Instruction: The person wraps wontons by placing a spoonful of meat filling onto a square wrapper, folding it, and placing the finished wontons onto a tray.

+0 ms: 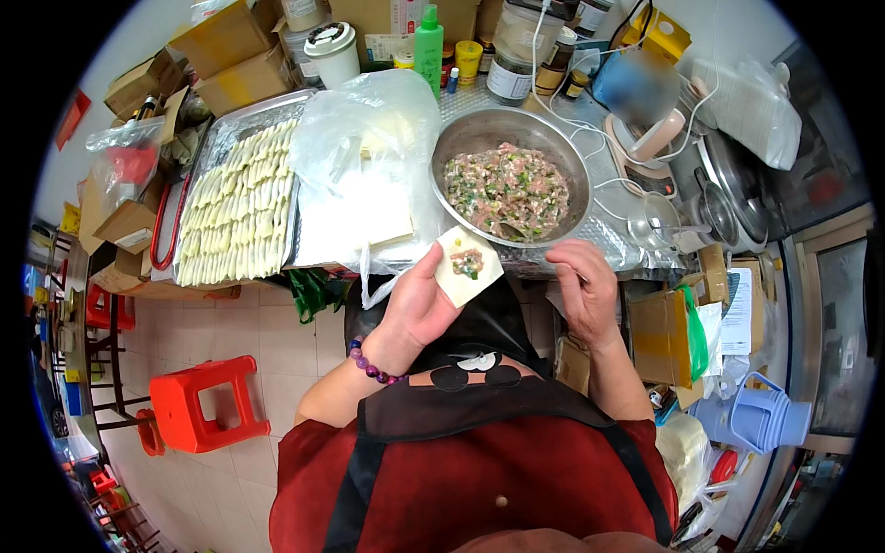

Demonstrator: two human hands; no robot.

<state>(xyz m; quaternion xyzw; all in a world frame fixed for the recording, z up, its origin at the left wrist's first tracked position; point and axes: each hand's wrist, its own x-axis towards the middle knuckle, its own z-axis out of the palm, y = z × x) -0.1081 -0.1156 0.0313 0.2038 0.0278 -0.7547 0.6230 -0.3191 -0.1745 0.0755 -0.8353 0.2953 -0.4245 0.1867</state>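
My left hand (420, 304) holds a square dough wrapper (487, 280) flat on its palm and fingers. A small dab of minced meat filling (467, 263) with green bits sits on the wrapper. Just to the right is a steel mixing bowl (581, 176) with meat and chopped-green filling (508, 183). A metal spoon (511, 231) rests its head in the near side of the filling. My right hand (586, 290) is curled at the bowl's near right edge, on the spoon's handle, which its fingers mostly hide. Left of the bowl, a stack of wrappers (387, 218) lies partly under a clear plastic bag (332, 131).
A metal tray (214, 148) bears rows of folded dumplings (235, 214) at left. Jars, a green spray bottle (429, 48) and cardboard boxes (242, 76) line the back. A kitchen scale (639, 173) and cables stand right. A red plastic stool (180, 408) is on the floor.
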